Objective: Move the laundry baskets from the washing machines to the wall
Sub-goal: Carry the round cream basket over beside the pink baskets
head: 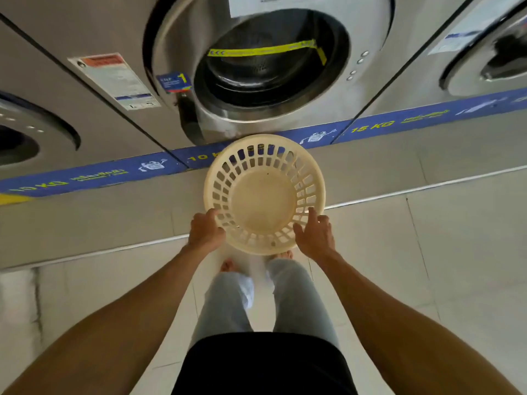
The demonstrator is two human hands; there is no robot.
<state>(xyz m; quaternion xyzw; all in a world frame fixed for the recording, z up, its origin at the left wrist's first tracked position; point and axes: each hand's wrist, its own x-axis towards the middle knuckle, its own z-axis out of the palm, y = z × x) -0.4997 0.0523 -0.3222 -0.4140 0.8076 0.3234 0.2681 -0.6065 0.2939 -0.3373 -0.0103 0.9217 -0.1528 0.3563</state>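
A round cream plastic laundry basket point(263, 193) with slotted sides is in front of the middle washing machine point(268, 64), over the raised step. It looks empty. My left hand point(206, 230) grips its near-left rim with the fingers curled over the edge. At the near-right rim my right hand point(313, 233) lies against the outside with the thumb over the edge. Whether the basket rests on the step or hangs just above it, I cannot tell.
Three steel front-loading washers line the wall ahead; the middle door glass shows a dark drum. A blue strip point(94, 175) marked 10 KG and 15 KG runs along their base. A raised tiled step point(85, 223) lies under them, with pale floor tiles point(427, 280) around my feet.
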